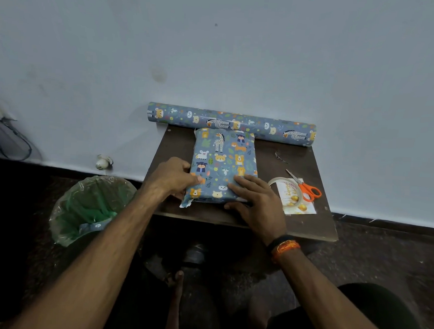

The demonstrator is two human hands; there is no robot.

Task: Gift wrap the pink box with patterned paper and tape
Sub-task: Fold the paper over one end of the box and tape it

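The box (223, 162) lies on the small dark table (298, 224), fully covered in blue paper with cartoon animals; no pink shows. My left hand (174, 176) grips its left near edge, thumb on top and fingers curled round the side. My right hand (255, 200) lies flat on the near right corner, fingers straight, thumb along the front edge. A loose paper flap (186, 203) sticks out at the near left corner. A roll of clear tape (286, 190) lies just right of my right hand.
A roll of the same paper (232, 123) lies along the wall behind the box. Orange-handled scissors (306, 188) and a greeting card (300, 205) sit at the table's right. A bin with a green liner (90, 208) stands on the floor to the left.
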